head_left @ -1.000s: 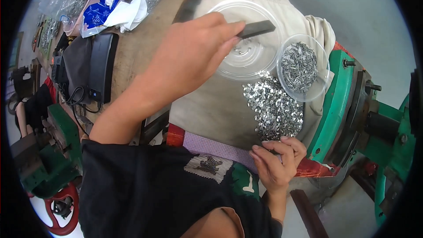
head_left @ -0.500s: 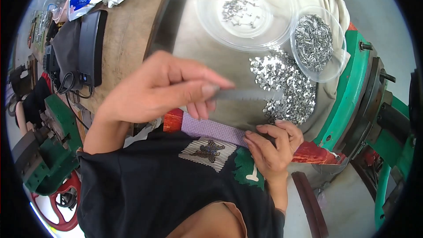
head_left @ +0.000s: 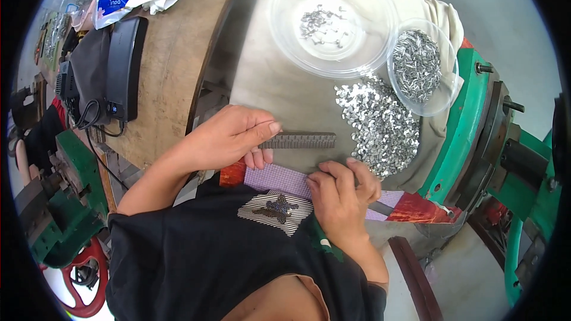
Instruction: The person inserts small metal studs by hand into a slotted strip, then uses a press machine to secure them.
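My left hand pinches one end of a dark grey metal bar with evenly spaced slots. The bar lies level over the beige cloth, its free end pointing right. Beside that end, my right hand rests at the table's near edge with its fingers curled together. A dark, flat, narrow strip shows from beneath this hand on a purple woven cloth; what the fingers hold, if anything, is hidden. Just beyond is a heap of small shiny metal pieces.
Behind the heap stand a large clear plastic bowl with a few metal parts and a smaller clear tub full of small metal pins. Green machinery borders the right. A wooden table with a black device is at left.
The slotted bar, blurred before, has come down and nearer to me with my left hand, and its slotted face shows. My right hand has shifted left along the purple cloth.
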`<state>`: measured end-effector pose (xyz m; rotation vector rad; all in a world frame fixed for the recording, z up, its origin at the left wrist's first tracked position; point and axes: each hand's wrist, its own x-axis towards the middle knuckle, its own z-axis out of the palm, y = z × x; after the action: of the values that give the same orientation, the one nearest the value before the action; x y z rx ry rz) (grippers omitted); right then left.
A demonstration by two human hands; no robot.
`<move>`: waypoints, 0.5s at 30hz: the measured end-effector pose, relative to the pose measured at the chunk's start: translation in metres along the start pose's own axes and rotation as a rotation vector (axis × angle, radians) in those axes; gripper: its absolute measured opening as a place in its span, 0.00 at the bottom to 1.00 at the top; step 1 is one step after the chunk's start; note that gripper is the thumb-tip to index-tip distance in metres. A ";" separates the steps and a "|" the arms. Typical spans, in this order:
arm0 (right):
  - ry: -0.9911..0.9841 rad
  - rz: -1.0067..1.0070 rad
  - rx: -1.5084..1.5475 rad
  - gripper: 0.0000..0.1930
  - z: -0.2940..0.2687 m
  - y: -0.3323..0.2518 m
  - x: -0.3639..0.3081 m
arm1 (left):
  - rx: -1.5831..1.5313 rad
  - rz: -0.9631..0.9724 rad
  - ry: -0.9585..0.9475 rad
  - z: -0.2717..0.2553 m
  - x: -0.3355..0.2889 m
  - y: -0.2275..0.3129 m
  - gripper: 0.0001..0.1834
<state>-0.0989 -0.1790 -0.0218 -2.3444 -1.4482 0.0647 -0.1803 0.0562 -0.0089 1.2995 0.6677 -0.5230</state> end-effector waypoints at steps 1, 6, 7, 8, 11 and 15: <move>0.002 0.001 -0.008 0.05 0.002 0.001 0.000 | 0.000 0.007 -0.005 0.000 0.001 0.001 0.21; 0.025 -0.100 -0.054 0.04 0.001 0.011 0.000 | -0.026 -0.006 -0.008 -0.003 0.004 0.006 0.20; 0.074 -0.111 -0.024 0.03 -0.002 0.015 0.001 | -0.020 0.011 -0.020 -0.004 0.004 0.007 0.20; 0.105 -0.095 -0.039 0.02 -0.009 0.022 0.003 | -0.005 0.021 -0.028 -0.004 0.003 0.004 0.18; 0.297 0.042 -0.217 0.03 -0.037 0.047 0.018 | 0.012 0.031 -0.058 -0.003 0.002 0.003 0.16; 0.473 0.137 -0.357 0.04 -0.063 0.065 0.058 | -0.010 0.013 -0.104 -0.002 0.001 -0.003 0.15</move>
<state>-0.0016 -0.1726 0.0235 -2.4940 -1.1317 -0.7170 -0.1826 0.0579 -0.0121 1.2576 0.5745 -0.5722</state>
